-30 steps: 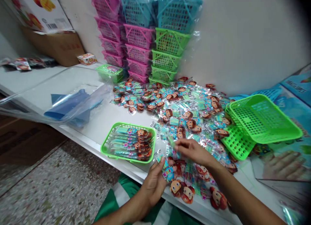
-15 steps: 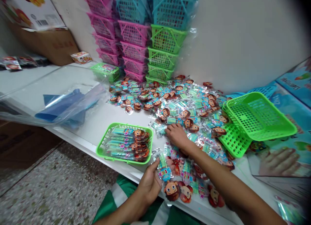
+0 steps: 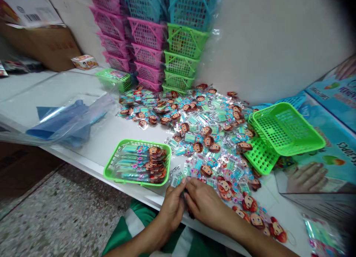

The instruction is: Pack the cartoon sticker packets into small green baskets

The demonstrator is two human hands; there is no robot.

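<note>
At the table's front edge my left hand [image 3: 172, 207] is closed round some candy stick packets [image 3: 177, 180], which are mostly hidden by the fingers. My right hand [image 3: 201, 201] meets it there, fingers pinched on the same packets. Just left of my hands, a green basket [image 3: 109, 174] holds a row of packets [image 3: 139, 163] with character heads pointing right. Beyond and to the right spreads a large loose pile of similar packets [image 3: 207, 131], some with brown-haired heads and some with red-haired ones.
Stacked pink baskets [image 3: 147, 34], blue ones [image 3: 191, 10] and green ones [image 3: 182, 64] stand against the wall. Empty green baskets [image 3: 289, 129] lie at right by a blue carton [image 3: 333, 138]. Blue plastic sheeting [image 3: 61, 123] lies at left.
My right hand has come back from the pile to my left hand and closed on the packets. The packets in my left hand are now largely covered. The view has shifted slightly.
</note>
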